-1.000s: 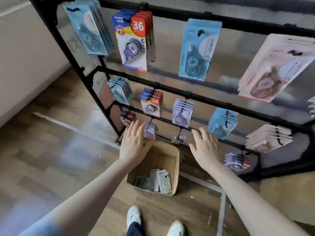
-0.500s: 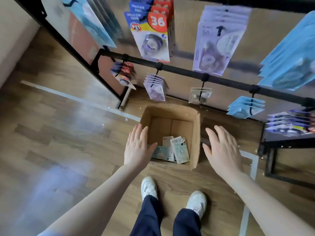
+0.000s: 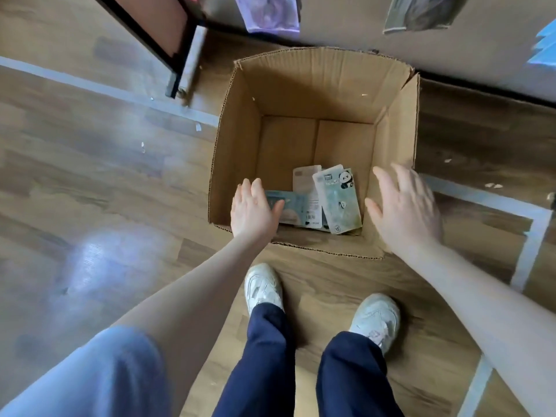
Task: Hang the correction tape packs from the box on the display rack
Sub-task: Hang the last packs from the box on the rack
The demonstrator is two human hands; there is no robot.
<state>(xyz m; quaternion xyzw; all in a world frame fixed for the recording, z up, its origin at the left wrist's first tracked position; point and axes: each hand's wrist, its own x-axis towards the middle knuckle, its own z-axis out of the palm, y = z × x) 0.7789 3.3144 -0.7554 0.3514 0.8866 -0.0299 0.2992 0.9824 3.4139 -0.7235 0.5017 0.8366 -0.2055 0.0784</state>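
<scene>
Right now both hands are open and hold nothing. The left hand [image 3: 255, 210] is flat, fingers together, over the near left corner of the box [image 3: 237, 139], just above a pack. The right hand [image 3: 404, 206] is spread over the right wall of the box. Down at the bottom lie a few tape packs [image 3: 337, 203], piled a bit on each other, near the front wall. The box sits on the wood floor [image 3: 90, 164] by the foot of the rack [image 3: 180, 52]. The packs are flat and lie deep, so fingers may slip or pick two at once.
</scene>
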